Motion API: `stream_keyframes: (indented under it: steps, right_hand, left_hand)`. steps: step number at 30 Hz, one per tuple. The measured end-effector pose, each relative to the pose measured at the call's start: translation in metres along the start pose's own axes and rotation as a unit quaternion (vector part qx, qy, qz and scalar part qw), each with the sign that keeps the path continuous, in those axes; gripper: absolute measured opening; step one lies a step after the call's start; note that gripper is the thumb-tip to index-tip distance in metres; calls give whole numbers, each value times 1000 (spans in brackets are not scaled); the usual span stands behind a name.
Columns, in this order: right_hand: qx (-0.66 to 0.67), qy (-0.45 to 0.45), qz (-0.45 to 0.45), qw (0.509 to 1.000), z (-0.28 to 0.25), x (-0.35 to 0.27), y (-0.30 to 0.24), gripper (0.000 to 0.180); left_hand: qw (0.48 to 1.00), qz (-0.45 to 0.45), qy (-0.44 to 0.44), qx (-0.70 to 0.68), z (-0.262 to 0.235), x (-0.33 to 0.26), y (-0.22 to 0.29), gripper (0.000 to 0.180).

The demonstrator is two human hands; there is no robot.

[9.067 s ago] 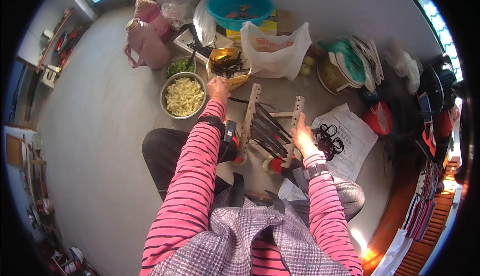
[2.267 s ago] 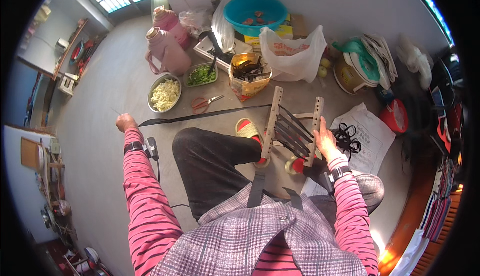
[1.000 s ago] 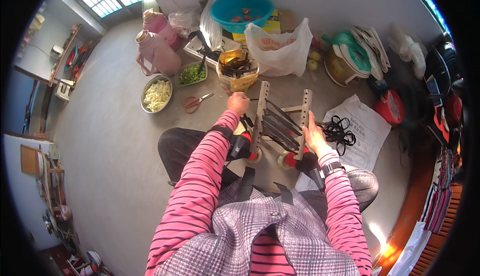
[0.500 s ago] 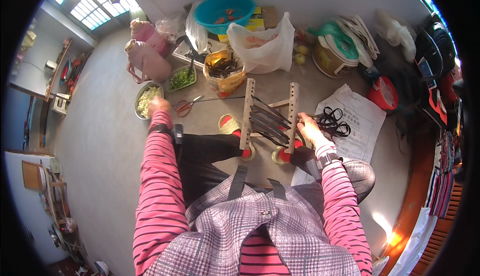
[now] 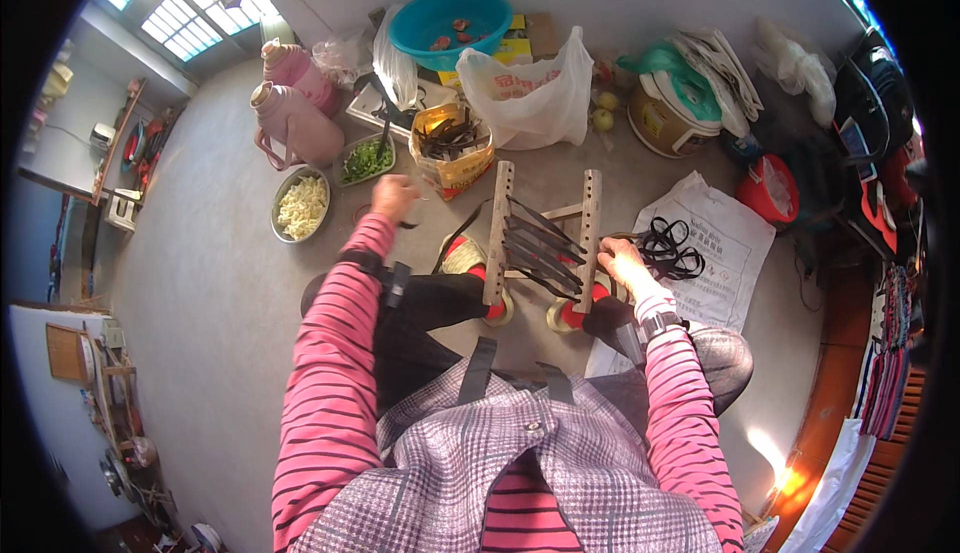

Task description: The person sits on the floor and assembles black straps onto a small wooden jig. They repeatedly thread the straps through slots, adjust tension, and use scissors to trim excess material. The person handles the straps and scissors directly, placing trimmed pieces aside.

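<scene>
My left hand (image 5: pixel 396 196) is up in front of the yellow container (image 5: pixel 450 175), off to the left of the wooden frame (image 5: pixel 497 238). Its fingers are curled in, and a short dark piece of strap shows just beneath it; I cannot tell whether I am gripping that. My right hand (image 5: pixel 622 258) is at the frame's right rail, fingers bent and close together, and I cannot tell how firmly they hold the rail or any strap by it.

The frame stands in front of me, above my slippers, between my two hands. Black straps (image 5: pixel 542 251) run slanting across from rail to rail, and a loose strap (image 5: pixel 468 221) curves down from the left rail. To the right, a tangle of black strips (image 5: pixel 672 250) lies on a white sack (image 5: pixel 728 253) on the floor (image 5: pixel 215 353).

Dark scraps fill the yellow container. Beside it sit a tray of chopped greens (image 5: pixel 366 160) and a metal bowl (image 5: pixel 297 241) of pale food, with two pink flasks (image 5: pixel 305 128) behind.
</scene>
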State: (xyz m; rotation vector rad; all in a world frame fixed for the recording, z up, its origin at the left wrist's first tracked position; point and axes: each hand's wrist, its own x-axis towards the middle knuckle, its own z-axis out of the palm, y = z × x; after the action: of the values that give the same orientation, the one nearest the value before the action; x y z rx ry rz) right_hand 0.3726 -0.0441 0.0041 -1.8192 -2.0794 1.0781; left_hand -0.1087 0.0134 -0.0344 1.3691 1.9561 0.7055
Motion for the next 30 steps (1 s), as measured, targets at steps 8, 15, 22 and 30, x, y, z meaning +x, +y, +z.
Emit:
stream_keyframes:
  steps: [8, 15, 22, 30]
  right_hand:
    - [5, 11, -37, 999, 6, 0, 6, 21]
    - [25, 1, -18, 1000, 9, 1, 7, 22]
    - [18, 3, -1, 1000, 8, -1, 1, 21]
    - [-9, -9, 9, 1000, -5, -7, 0, 26]
  left_hand:
    - [961, -5, -10, -277, 128, -35, 77, 18]
    - [990, 31, -33, -135, 142, -22, 64, 16]
    - [996, 76, 36, 25, 136, -23, 69, 14]
    - [991, 30, 124, 51, 115, -32, 62, 16]
